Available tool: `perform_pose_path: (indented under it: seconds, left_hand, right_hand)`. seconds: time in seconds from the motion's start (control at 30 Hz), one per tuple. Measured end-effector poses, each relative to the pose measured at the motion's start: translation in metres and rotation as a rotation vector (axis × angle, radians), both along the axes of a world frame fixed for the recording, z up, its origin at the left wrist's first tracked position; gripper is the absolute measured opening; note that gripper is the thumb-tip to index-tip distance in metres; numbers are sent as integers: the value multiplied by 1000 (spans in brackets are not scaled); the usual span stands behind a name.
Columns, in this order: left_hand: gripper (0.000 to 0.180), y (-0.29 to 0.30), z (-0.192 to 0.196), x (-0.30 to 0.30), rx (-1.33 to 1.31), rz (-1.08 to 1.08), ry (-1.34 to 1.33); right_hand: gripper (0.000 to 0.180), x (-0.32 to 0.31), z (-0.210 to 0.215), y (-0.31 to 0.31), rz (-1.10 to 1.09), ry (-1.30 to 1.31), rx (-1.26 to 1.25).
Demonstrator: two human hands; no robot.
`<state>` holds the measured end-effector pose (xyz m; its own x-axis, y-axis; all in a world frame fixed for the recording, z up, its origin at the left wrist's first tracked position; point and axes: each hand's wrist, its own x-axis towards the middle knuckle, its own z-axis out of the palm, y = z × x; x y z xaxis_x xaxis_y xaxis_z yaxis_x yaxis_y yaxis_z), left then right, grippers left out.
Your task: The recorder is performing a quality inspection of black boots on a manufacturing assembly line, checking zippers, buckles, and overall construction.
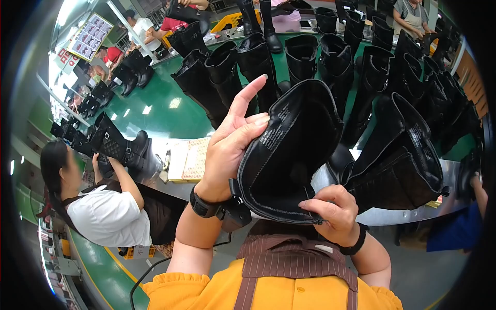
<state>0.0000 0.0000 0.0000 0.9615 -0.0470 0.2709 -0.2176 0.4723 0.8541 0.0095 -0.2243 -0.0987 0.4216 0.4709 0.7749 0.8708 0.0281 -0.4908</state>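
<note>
A tall, smooth black boot [294,150] is held between the left hand [232,132] and the right hand [333,206], its wide shaft opening turned up toward the person's head and its long axis apparently run downward and away from the hands; its foot is hidden by the shaft, so contact with the silver metal bench [380,217] beyond cannot be told. The upper left of the rim is gripped by the left hand, thumb over the lining and index finger raised free, while the lower right of the rim is pinched by the right hand. Neither hand is nearer, both being in contact, and the opening is spanned diagonally by them. A second tall black boot [398,170] is placed just beside the right hand, to its right, well apart from the left
</note>
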Motion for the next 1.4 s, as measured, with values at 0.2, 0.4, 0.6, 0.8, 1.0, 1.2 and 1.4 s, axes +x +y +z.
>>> perform_pose_path:
  seconds: [0.2,0.4,0.6,0.8,1.0,1.2,1.4]
  left_hand:
    - [62,8,-28,-10,210,319,-77]
    - [84,-19,-146,-78,657,434,-184]
    - [44,-67,-219,-66,670,734,159]
    - [35,-41,-216,-58,730,504,167]
    - [31,-35,-211,-49,722,427,249]
    - [32,-27,-212,-50,752,461,284]
    - [36,-29,-219,-48,954,475,324]
  right_hand:
    - [42,1,3,9,-109,95,105]
    - [44,-1,-62,-13,-110,929,-7]
    - [29,4,-121,11,-337,605,-378]
    - [24,25,-130,18,-110,744,-439]
    - [33,48,-127,15,139,938,-577]
    - [35,47,-117,22,301,1370,-388]
    - [34,23,-39,21,469,1335,52]
